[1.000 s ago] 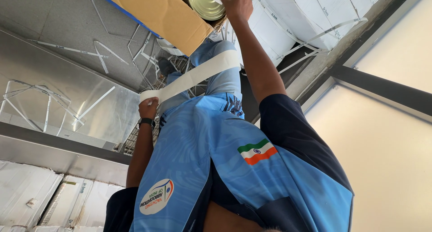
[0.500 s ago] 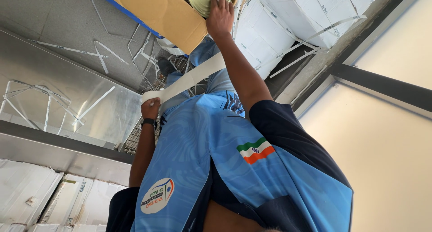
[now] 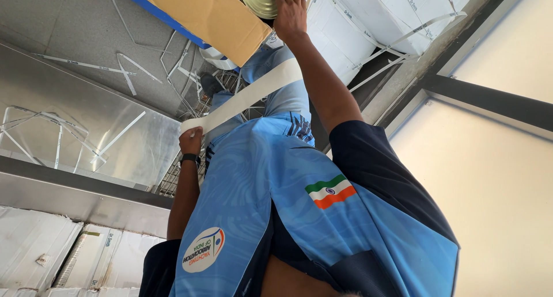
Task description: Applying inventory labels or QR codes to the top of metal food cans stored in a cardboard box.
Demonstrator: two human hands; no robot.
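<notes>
Tight at the top: cardboard box [image 3: 201, 18] edge just beside the tape roll [image 3: 259, 0], white cartons [image 3: 368, 21] on the other side. Right hand [image 3: 291, 12] grips the roll; left hand [image 3: 190, 141] pinches the tape strip [image 3: 242, 98], cream, flat, stretched taut between the hands.

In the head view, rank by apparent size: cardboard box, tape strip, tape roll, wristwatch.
1. cardboard box, largest
2. tape strip
3. tape roll, partly cut off by the frame, so unsure against the strip
4. wristwatch, smallest
</notes>
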